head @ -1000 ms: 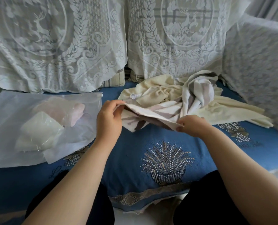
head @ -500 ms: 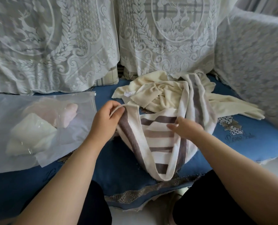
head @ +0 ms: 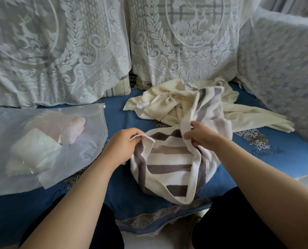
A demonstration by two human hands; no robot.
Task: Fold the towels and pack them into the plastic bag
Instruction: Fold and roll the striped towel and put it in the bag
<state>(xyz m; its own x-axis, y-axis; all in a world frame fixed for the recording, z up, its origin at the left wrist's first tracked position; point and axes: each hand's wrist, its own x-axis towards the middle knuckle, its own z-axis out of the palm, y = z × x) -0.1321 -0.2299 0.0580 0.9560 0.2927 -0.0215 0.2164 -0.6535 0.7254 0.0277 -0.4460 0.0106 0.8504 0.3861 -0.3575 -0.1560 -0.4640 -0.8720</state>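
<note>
Both hands grip the striped towel [head: 169, 166] at frame centre: the left hand [head: 121, 146] pinches its corner, the right hand [head: 203, 135] clutches its edge. Cream towels [head: 167, 103] lie bunched behind; the plastic bag [head: 42, 141] lies at left.

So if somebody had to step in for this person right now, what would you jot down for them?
Left hand pinches one edge of the striped towel; right hand grips the opposite edge. The towel sags between them onto the blue sofa cover, not yet folded.
Done: the plastic bag, lying to the left, already holds folded towels.
Left: fold the striped towel, then the crumpled cream towel behind it, and bag both.
</note>
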